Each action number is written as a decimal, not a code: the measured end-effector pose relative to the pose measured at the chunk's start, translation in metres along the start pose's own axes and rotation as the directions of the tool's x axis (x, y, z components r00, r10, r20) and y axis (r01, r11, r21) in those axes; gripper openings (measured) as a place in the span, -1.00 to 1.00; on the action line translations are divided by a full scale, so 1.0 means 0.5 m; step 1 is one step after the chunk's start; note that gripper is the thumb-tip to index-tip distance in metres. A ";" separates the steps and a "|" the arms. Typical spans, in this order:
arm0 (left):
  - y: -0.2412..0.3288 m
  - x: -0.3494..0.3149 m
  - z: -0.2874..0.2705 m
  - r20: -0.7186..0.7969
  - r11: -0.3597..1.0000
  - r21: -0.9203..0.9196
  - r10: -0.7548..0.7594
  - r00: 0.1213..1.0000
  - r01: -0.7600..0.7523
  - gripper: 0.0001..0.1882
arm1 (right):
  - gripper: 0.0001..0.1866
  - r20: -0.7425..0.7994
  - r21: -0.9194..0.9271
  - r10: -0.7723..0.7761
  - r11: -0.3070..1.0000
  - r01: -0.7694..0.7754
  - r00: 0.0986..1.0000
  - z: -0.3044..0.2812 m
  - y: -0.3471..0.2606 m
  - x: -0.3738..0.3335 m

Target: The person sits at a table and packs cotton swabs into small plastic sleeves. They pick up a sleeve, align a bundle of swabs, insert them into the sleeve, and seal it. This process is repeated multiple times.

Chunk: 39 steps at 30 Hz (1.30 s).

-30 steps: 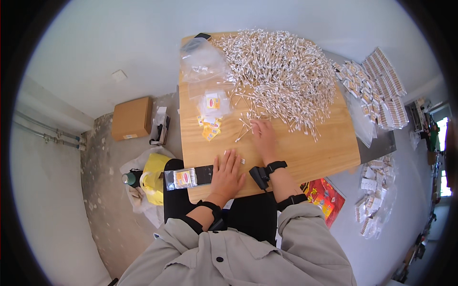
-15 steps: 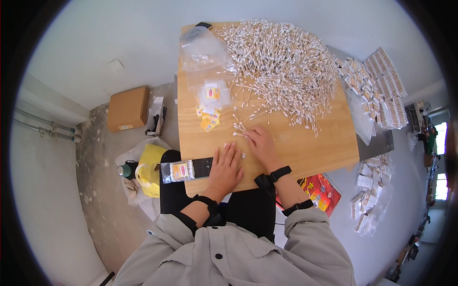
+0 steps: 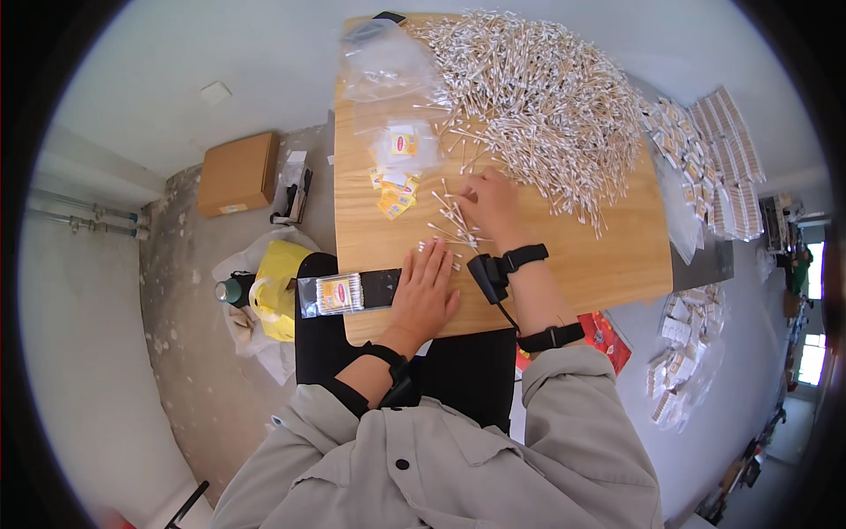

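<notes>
Cotton swabs [image 3: 454,220]: a small loose cluster of thin white-tipped sticks, lying flat and crisscrossed on the wooden counter [image 3: 582,264], just under the right hand's fingertips.
Swab heap [image 3: 538,97]: a big tangled mound of the same swabs, covering the counter's far part.
Packed swab bag [image 3: 330,294]: clear, filled, lying flat at the counter's near left edge, beside the left hand.

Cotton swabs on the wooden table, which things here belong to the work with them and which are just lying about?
In the work:
- right hand gathering loose swabs
- left hand flat on the table
- big swab pile
- small yellow labels
- packed swab packet

Lying about:
- cardboard box
- yellow bag
- green bottle
</notes>
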State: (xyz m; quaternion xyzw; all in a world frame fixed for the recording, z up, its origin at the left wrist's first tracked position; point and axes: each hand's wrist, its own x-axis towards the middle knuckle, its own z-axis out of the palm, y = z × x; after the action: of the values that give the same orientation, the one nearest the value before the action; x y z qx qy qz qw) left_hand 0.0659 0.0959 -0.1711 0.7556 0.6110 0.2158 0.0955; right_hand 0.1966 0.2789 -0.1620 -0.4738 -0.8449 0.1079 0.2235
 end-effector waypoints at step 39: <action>-0.004 0.023 0.015 0.072 0.989 0.141 -0.062 0.995 0.051 -0.05 | -0.79 -0.280 0.297 0.350 0.917 -0.266 0.894 -0.019 0.072 -0.165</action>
State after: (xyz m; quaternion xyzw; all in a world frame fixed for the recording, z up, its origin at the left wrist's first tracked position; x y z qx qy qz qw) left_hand 0.0691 0.1085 -0.1762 0.7505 0.6418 0.1408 0.0718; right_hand 0.2656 0.2278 -0.1907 -0.5816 -0.6888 0.1682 0.3988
